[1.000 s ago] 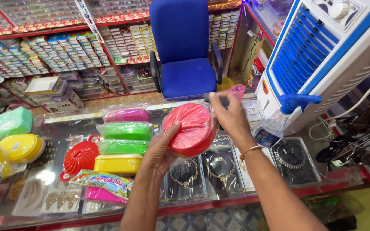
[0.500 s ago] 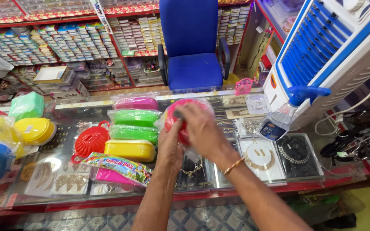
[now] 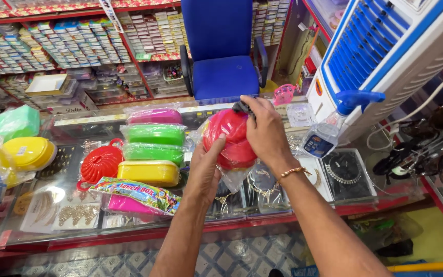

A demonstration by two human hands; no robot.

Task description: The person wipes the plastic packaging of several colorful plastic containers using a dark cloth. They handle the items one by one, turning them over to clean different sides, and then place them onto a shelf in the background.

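Both my hands hold a round red plastic box point(image 3: 230, 137) wrapped in clear plastic, above a glass display counter point(image 3: 303, 154). My left hand point(image 3: 206, 166) supports it from below and the near side, thumb on its face. My right hand point(image 3: 266, 132) covers its right side, fingers curled over the top where a small dark object sits; a gold bangle is on that wrist. To the left lies a row of wrapped boxes: pink point(image 3: 156, 115), two green point(image 3: 154, 134), yellow point(image 3: 148, 172).
A red basket-like box point(image 3: 100, 163) and a colourful printed packet point(image 3: 137, 192) lie left of my hands. Yellow, green and blue boxes point(image 3: 26, 151) sit far left. A blue chair point(image 3: 223, 51) stands behind the counter, a white-blue air cooler point(image 3: 385, 56) and a spray bottle point(image 3: 329, 131) at the right.
The red box has turned from facing flat toward me to tilted on edge. My right hand has moved from its top rim onto its right side, and the view has shifted slightly.
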